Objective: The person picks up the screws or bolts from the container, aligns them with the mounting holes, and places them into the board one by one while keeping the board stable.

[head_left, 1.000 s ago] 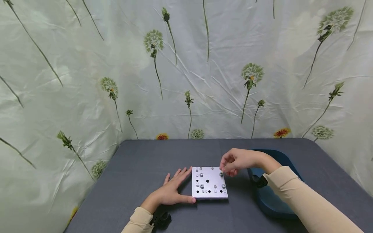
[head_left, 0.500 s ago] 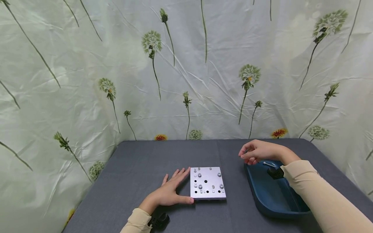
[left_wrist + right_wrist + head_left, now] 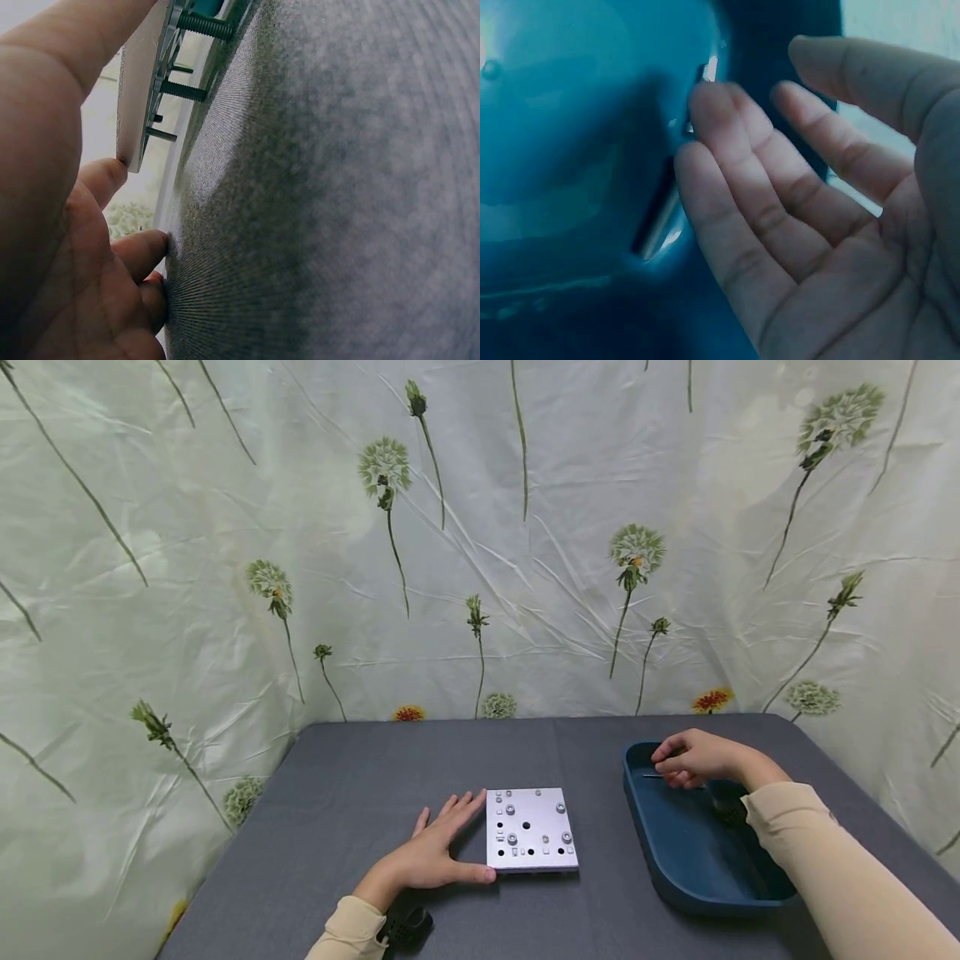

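A square silver metal plate (image 3: 542, 816) with holes and several socket-head screws (image 3: 566, 837) lies mid-table. In the left wrist view, threaded screw shanks (image 3: 196, 26) stick out of its underside. My left hand (image 3: 432, 860) is spread along the plate's left side, thumb at the near corner and a fingertip at the far one. My right hand (image 3: 701, 758) is over the far end of a blue tray (image 3: 647, 852), fingers loosely bent and nothing between them. A thin metal rod-like tool (image 3: 658, 229) lies in the tray, partly hidden behind the fingers.
A dark grey cloth (image 3: 420, 760) covers the table. Behind it hangs a pale curtain (image 3: 450, 543) printed with dandelions. Dark wrist cameras (image 3: 407, 929) are strapped at both cuffs.
My right hand has left the plate's far right corner and travelled right, then down into the tray's far end. My left hand stays against the plate; the head view has shifted slightly.
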Demonstrator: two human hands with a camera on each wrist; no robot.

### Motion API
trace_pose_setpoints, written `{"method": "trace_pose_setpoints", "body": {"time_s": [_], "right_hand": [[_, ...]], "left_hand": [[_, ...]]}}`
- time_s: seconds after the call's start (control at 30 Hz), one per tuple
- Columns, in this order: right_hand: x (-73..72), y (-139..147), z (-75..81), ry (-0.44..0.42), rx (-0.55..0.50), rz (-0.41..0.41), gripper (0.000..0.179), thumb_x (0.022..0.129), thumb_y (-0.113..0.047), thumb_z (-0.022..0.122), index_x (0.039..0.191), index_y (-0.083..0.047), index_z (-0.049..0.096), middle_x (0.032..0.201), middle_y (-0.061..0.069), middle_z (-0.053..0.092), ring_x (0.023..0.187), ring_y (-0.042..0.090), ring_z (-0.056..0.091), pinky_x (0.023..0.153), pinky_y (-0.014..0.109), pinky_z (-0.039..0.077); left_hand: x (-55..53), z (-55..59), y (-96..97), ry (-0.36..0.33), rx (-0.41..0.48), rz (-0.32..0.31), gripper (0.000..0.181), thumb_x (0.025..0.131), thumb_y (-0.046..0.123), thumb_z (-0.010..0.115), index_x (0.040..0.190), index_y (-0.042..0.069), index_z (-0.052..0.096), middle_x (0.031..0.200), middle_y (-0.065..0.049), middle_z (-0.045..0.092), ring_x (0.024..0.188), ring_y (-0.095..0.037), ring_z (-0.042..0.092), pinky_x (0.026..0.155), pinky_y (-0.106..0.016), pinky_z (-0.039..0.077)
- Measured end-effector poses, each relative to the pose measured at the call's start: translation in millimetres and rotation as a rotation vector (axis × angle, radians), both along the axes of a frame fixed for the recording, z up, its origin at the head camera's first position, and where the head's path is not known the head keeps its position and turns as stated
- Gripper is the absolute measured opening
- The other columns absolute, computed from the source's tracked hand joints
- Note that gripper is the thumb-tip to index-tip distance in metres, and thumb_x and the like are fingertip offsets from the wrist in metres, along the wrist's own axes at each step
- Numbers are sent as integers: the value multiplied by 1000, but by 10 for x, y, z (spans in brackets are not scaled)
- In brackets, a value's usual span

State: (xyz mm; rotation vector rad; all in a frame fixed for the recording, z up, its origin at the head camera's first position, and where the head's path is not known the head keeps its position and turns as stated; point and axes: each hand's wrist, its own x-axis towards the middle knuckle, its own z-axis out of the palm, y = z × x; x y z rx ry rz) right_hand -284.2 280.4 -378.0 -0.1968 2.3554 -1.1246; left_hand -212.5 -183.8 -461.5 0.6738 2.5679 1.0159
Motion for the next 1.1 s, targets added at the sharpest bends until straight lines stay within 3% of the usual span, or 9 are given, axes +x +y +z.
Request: {"method": "trace_pose_setpoints", "body": {"time_s": [0.27, 0.43, 0.6, 0.8, 1.1], "right_hand": [[43, 45, -62, 75, 124, -49, 35, 104, -3, 63, 131, 19, 59, 83, 2, 71, 72, 9, 66, 68, 28, 58], [37, -17, -102, 120, 168, -40, 32, 103, -1, 63, 129, 18, 64, 89, 8, 77, 79, 13, 71, 71, 31, 61], [18, -55, -164, 181, 228, -62, 24, 103, -2, 65, 120, 13, 72, 89, 12, 79, 76, 12, 70, 72, 33, 63], [17, -64, -222, 237, 261, -85, 13, 99, -1, 71, 105, 8, 78, 84, 8, 79, 72, 10, 70, 70, 33, 63], [28, -124, -273, 241, 275, -128, 8, 96, -2, 75, 93, 4, 79, 75, 3, 75, 68, 9, 67, 65, 28, 60]], "left_hand": [[-3, -41, 1, 27, 46, -14, 114, 85, 64, 85, 174, 30, 22, 179, -18, 22, 167, -49, 8, 122, -81, -6], [10, -26, -30, 12, 27, 1, 115, 84, 63, 86, 174, 29, 22, 180, -16, 21, 168, -46, 8, 123, -80, -7], [17, 9, -38, 14, 17, -4, 114, 86, 60, 86, 174, 27, 21, 180, -17, 21, 168, -45, 7, 123, -81, -6], [-17, -49, -34, 28, 28, -16, 115, 84, 67, 84, 174, 31, 22, 180, -16, 22, 167, -47, 8, 123, -81, -6], [-32, -99, -45, 29, 36, -16, 114, 83, 71, 82, 173, 38, 20, 180, -15, 22, 168, -47, 8, 122, -81, -7]]}}
